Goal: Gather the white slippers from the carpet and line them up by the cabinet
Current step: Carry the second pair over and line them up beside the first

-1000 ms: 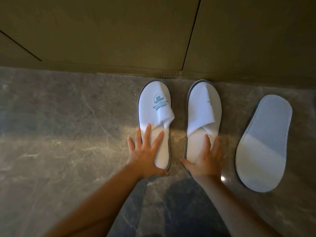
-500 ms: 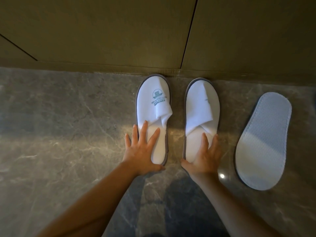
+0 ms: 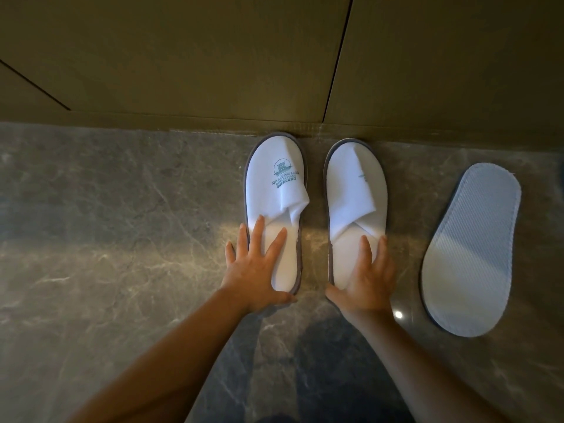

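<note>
Two white slippers with grey edging lie side by side on the marble floor, toes at the foot of the cabinet (image 3: 189, 56). The left slipper (image 3: 276, 181) carries a green printed logo. My left hand (image 3: 256, 270) presses flat on its heel with straight, spread fingers. The right slipper (image 3: 355, 190) has my right hand (image 3: 366, 279) flat on its heel, thumb on the floor beside it. A third slipper (image 3: 471, 248) lies sole up to the right, angled, apart from both hands.
Brown-green cabinet doors fill the top of the view, with a vertical seam (image 3: 338, 56) above the pair. Grey veined marble floor (image 3: 106, 239) stretches to the left and front. A band of light crosses the floor.
Both hands have pushed the two slippers a little further toward the cabinet, so the toes now reach its base. The sole-up slipper has stayed where it was.
</note>
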Available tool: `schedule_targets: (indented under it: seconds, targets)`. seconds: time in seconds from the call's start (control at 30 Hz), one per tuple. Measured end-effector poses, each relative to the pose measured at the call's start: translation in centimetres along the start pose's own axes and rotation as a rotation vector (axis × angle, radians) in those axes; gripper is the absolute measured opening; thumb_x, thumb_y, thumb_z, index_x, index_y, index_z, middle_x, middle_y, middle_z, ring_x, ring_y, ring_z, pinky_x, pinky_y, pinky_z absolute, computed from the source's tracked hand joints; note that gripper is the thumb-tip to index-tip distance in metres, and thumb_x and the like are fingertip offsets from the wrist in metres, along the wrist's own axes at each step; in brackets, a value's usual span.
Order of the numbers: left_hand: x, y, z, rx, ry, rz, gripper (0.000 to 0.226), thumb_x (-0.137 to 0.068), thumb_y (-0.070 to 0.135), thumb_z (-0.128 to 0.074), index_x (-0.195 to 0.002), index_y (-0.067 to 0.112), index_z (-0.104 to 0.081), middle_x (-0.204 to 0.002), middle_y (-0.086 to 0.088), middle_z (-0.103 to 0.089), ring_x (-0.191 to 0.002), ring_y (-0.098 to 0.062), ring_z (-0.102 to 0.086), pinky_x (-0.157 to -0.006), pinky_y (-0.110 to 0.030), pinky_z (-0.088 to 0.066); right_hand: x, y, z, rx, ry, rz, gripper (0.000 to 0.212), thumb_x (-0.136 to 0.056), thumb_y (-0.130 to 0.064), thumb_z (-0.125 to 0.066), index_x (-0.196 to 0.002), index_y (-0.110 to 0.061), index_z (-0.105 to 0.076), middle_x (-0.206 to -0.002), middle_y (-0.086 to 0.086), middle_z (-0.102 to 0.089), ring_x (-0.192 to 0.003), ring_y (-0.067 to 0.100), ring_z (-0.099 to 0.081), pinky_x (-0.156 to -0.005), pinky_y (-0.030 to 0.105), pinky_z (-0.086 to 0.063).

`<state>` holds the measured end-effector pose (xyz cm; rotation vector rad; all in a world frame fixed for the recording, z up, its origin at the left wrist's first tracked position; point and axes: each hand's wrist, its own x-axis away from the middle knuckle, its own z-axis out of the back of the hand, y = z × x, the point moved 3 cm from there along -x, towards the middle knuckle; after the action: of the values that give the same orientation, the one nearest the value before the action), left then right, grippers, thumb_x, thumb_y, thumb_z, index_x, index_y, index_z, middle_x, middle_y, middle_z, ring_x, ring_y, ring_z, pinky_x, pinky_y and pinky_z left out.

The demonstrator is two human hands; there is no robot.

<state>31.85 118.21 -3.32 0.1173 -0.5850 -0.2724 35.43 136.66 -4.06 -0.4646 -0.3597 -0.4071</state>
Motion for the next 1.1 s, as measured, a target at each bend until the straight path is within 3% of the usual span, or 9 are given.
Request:
schedule_targets:
  seconds: [0.4, 0.53, 0.67, 0.8, 0.97, 1.1]
  targets:
    - [0.1, 0.2, 0.5, -0.007, 0.005, 0.004, 0.105, -0.062, 0.074, -0.051, -0.134, 0.041, 0.018, -0.150, -0.005, 0.027, -0.138, -0.038, 0.018, -0.111, -0.059, 0.000, 0.2, -0.1, 0.3, 0.006, -0.020, 0.019, 0.103, -0.065, -0.045, -0.070, -0.139, -0.024, -0.001, -0.153, 0.012, 0.001, -0.137, 0.035, -0.007, -0.109, 0.049, -0.022]
    - [0.5, 2.0, 2.3, 0.051, 0.145, -0.081, 0.097, -0.063, 0.072, -0.049, -0.127, 0.044, 0.019, -0.154, -0.006, 0.015, -0.140, -0.033, 0.014, -0.109, -0.049, 0.011, 0.5, 0.3, 3.2, 0.010, 0.108, 0.053, 0.090, -0.068, -0.050, -0.066, -0.138, -0.016, -0.021, -0.151, 0.017, -0.018, -0.136, 0.035, -0.020, -0.108, 0.048, -0.026]
    - [0.2, 6.8, 3.8, 0.157, 0.245, -0.259, 0.086, -0.072, 0.054, -0.058, -0.140, 0.028, -0.011, -0.155, -0.008, -0.009, -0.141, -0.032, -0.008, -0.109, -0.044, -0.004, 0.5, 4.4, 7.2, -0.096, 0.282, -0.112, 0.078, -0.070, -0.035, -0.070, -0.133, -0.009, -0.032, -0.147, 0.021, -0.027, -0.134, 0.037, -0.023, -0.107, 0.050, -0.025]
    - [-1.7, 10.8, 2.5, 0.051, 0.077, -0.340, 0.079, -0.080, 0.055, -0.045, -0.140, 0.029, -0.001, -0.156, -0.001, 0.002, -0.143, -0.024, 0.003, -0.114, -0.039, -0.001, 0.2, 10.1, 9.5, -0.118, 0.311, -0.378, 0.088, -0.067, -0.033, -0.074, -0.135, -0.007, -0.025, -0.145, 0.025, -0.026, -0.132, 0.040, -0.025, -0.107, 0.049, -0.024]
    - [-2.4, 11.9, 0.9, -0.153, -0.079, -0.308, 0.078, -0.082, 0.053, -0.045, -0.141, 0.024, -0.002, -0.155, -0.007, 0.005, -0.141, -0.029, 0.010, -0.116, -0.044, -0.003, -0.3, 13.3, 9.8, -0.474, 0.286, -0.505, 0.080, -0.064, -0.020, -0.078, -0.128, 0.001, -0.033, -0.131, 0.022, -0.047, -0.119, 0.039, -0.045, -0.097, 0.046, -0.040]
    - [-2.2, 12.9, 2.1, -0.115, -0.034, -0.295, 0.078, -0.080, 0.056, -0.044, -0.141, 0.025, -0.006, -0.156, -0.005, 0.001, -0.142, -0.029, 0.005, -0.115, -0.044, -0.005, -0.6, 14.3, 10.6, -0.746, 0.193, -0.505, 0.043, -0.073, -0.015, -0.069, -0.109, -0.001, -0.050, -0.103, 0.011, -0.057, -0.094, 0.027, -0.052, -0.076, 0.036, -0.042]
